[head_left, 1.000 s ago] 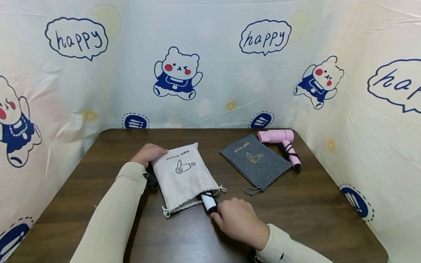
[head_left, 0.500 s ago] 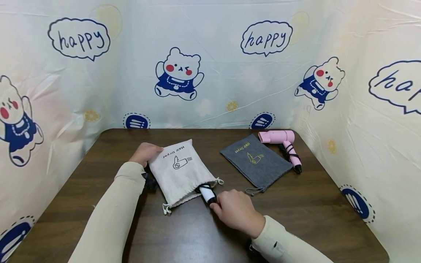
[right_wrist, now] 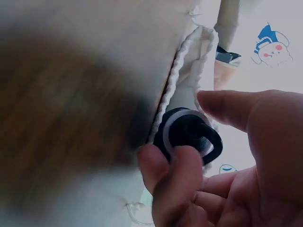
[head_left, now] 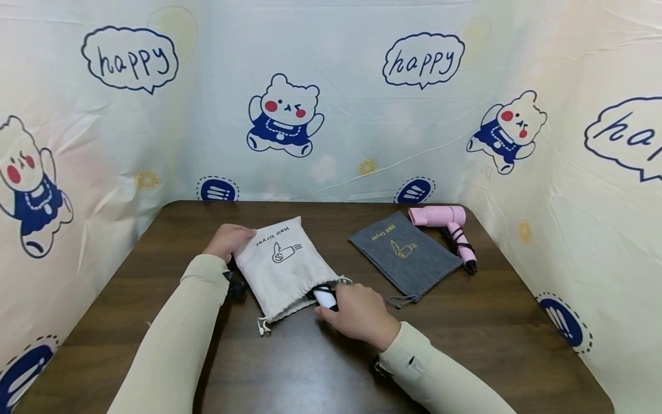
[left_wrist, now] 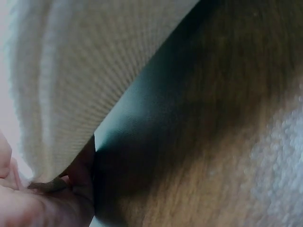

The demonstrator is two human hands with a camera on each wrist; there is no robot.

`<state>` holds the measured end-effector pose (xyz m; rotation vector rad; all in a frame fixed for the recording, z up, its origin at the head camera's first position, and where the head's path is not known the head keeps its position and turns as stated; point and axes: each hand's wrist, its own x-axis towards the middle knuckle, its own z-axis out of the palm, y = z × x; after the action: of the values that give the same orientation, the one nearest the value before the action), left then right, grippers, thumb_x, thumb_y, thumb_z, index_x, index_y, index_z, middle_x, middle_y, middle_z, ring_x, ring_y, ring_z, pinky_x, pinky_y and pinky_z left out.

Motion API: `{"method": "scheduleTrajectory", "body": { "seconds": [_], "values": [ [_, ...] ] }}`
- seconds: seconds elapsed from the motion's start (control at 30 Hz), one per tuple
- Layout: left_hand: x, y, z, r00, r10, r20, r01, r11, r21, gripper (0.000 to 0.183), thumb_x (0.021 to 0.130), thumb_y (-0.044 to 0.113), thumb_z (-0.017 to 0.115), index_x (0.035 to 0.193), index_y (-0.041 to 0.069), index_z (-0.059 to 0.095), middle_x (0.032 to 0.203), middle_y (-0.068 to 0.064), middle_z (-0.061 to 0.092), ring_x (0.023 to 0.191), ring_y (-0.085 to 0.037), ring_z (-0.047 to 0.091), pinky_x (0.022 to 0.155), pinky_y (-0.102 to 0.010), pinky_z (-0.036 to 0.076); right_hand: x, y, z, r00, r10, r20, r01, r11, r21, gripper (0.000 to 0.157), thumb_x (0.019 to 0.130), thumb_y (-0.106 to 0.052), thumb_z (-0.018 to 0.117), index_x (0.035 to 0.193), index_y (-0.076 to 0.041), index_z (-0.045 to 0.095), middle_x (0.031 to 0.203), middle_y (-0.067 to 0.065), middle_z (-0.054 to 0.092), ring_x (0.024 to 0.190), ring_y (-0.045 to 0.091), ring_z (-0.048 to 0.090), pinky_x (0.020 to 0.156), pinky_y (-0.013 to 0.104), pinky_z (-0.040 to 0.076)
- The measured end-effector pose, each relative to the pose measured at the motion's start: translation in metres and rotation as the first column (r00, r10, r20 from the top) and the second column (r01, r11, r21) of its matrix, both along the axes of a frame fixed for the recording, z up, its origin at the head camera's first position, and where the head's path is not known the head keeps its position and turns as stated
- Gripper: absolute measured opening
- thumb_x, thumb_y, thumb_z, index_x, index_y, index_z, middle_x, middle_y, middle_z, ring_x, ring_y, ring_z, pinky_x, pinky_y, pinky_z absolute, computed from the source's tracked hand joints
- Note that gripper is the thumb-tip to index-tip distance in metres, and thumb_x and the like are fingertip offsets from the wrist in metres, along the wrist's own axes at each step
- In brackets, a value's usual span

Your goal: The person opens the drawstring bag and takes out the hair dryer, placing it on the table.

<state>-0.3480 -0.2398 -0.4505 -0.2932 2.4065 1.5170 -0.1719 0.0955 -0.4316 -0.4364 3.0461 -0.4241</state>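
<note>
A pale drawstring bag [head_left: 281,261] printed "Hair Dryer" lies on the table, its mouth facing the near side. From that mouth sticks the white handle [head_left: 324,297] of a hair dryer, wound with black cord; the rest is hidden inside the bag. My left hand [head_left: 228,242] pinches the bag's far left corner, and in the left wrist view its fingers [left_wrist: 78,182] are at the cloth edge. With thumb and fingers my right hand [head_left: 360,315] holds the handle's end. The right wrist view shows the handle's black tip [right_wrist: 187,132] between them.
A dark grey bag [head_left: 405,253], also printed "Hair Dryer", lies flat to the right. Behind it, at the far right corner of the brown table [head_left: 289,374], is a pink hair dryer [head_left: 438,216] with its cord wrapped. A printed curtain [head_left: 341,115] surrounds the table.
The pale bag has shifted slightly away from me, with the left hand on it. My right hand has moved forward and left, closer to the bag's mouth, covering more of the handle.
</note>
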Motion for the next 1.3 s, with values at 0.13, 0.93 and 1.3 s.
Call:
{"method": "scheduleTrajectory", "body": {
  "seconds": [0.13,0.93,1.3],
  "values": [
    [-0.001,0.000,0.001,1.000,-0.002,0.013,0.002,1.000,0.000,0.058,0.106,0.033,0.057,0.151,-0.002,0.049,0.154,-0.023,0.047,0.135,-0.035,0.047,0.114,-0.050,0.042,-0.004,-0.004,-0.001,1.000,-0.011,-0.021,0.011,1.000,0.011,0.049,0.088,-0.067,0.067,0.068,-0.023,0.059,0.067,-0.002,0.059,0.054,0.018,0.052,0.043,0.040,0.037],
    [-0.005,0.002,-0.004,1.000,0.011,0.018,-0.011,1.000,0.005,0.056,0.105,0.030,0.058,0.149,-0.004,0.050,0.148,-0.022,0.050,0.126,-0.032,0.051,0.106,-0.046,0.047,0.010,0.001,0.005,0.998,-0.028,-0.059,0.033,0.995,0.091,0.053,0.087,-0.067,0.067,0.063,-0.021,0.056,0.063,-0.001,0.057,0.051,0.020,0.050,0.041,0.040,0.036],
    [-0.005,0.002,-0.004,1.000,0.009,0.021,-0.009,1.000,0.017,0.054,0.105,0.028,0.058,0.147,-0.005,0.052,0.149,-0.022,0.049,0.126,-0.032,0.050,0.105,-0.047,0.047,0.019,0.009,0.010,1.000,0.000,-0.029,0.002,0.996,0.091,0.050,0.087,-0.065,0.069,0.061,-0.024,0.055,0.059,-0.005,0.053,0.049,0.017,0.048,0.041,0.038,0.035]
  ]
}}
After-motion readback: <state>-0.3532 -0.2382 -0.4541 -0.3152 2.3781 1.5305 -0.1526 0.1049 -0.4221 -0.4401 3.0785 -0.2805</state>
